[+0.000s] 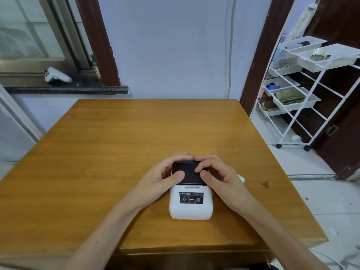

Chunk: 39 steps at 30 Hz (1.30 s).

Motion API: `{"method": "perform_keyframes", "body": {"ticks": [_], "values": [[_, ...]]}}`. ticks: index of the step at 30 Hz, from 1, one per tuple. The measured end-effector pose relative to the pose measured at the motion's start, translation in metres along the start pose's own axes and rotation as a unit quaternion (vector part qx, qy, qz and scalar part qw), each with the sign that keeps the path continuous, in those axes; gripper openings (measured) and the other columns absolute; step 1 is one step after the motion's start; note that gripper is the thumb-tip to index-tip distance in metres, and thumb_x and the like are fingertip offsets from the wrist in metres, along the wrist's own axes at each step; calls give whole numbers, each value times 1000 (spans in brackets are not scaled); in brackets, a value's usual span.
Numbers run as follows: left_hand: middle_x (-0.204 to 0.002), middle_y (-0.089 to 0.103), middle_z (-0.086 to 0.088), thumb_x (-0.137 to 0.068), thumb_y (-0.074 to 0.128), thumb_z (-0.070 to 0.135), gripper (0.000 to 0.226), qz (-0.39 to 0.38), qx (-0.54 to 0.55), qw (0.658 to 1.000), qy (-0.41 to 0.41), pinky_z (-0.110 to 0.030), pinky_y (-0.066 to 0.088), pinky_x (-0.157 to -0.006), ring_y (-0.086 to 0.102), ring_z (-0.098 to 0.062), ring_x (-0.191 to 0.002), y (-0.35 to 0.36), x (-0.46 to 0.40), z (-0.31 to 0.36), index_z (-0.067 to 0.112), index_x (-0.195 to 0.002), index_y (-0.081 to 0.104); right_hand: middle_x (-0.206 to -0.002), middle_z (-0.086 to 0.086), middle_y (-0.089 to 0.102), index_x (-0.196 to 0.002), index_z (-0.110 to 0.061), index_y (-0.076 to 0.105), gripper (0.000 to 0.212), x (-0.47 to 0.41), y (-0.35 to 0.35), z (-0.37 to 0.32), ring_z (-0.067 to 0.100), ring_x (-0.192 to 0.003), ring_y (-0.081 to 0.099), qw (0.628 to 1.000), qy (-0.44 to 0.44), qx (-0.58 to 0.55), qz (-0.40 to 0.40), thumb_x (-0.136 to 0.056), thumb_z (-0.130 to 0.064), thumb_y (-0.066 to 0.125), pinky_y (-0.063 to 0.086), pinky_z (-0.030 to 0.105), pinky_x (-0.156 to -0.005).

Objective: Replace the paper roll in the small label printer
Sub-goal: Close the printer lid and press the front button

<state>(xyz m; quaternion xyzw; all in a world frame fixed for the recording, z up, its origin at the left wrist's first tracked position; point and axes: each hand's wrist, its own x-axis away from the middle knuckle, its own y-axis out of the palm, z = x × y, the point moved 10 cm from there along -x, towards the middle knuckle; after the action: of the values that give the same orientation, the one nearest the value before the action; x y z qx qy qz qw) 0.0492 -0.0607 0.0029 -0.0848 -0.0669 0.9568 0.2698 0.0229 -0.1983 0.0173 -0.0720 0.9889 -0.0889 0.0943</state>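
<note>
Presently on wooden table [136, 133], near front edge: small white label printer [190, 208], dark lid [190, 173] at far end. Left hand [167, 172] and right hand [218, 172] clasped around lid, thumbs on top. Roll not visible; lid open or shut indeterminate; stage probably opening or closing, unclear which.

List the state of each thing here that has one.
Printer: upright on the table, indicator lit.
Lid: looks closed, both thumbs on it.
Left hand: gripping the lid.
Right hand: gripping the lid.
Controller: lying on the sill.
</note>
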Motion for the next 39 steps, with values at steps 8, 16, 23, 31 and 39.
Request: {"method": "perform_keyframes", "body": {"ticks": [8, 16, 23, 31, 39], "values": [[-153, 45, 15, -89, 61, 42, 41, -28, -26, 999, -1, -20, 41, -107, 42, 1, -140, 3, -1, 0, 37, -130, 61, -126, -7, 57, -93, -21, 63, 21, 1, 3, 1, 1, -124, 49, 999, -9, 31, -17, -97, -3, 52, 45, 18, -94], [-151, 42, 19, -81, 60, 62, 62, 8, -57, 997, -57, -27, 39, -112, 38, -1, -141, 4, 8, -1, 57, -139, 40, -138, -8, 55, -108, -16, 64, 15, 7, -1, 9, 0, -126, 53, 999, 29, -31, 24, -95, -11, 57, 52, 28, -95], [-146, 26, 36, -64, 80, 62, 113, -49, -147, 983, -99, -24, 27, -116, 29, 7, -140, 9, 38, -1, 54, -150, 6, -142, -20, 46, -135, -45, 45, 42, 35, 4, 6, -10, -128, 43, 997, 76, 27, -10, -97, -31, 55, 40, 25, -109], [-154, 36, 22, -60, 87, 61, 121, 10, -229, 969, -90, -40, 34, -118, 38, 0, -140, 8, 52, 0, 67, -144, 1, -135, -25, 49, -145, -32, 35, 66, 49, 11, 5, -22, -113, 50, 997, 75, 10, -4, -91, -10, 65, 44, 5, -86], [-154, 36, 22, -58, 86, 64, 124, 24, -270, 959, -81, -39, 38, -114, 41, 0, -137, 4, 48, -2, 59, -149, 1, -135, -18, 42, -148, -31, 28, 75, 44, 11, 7, -4, -118, 45, 996, 84, 24, 11, -88, -8, 67, 42, -2, -74]]}}
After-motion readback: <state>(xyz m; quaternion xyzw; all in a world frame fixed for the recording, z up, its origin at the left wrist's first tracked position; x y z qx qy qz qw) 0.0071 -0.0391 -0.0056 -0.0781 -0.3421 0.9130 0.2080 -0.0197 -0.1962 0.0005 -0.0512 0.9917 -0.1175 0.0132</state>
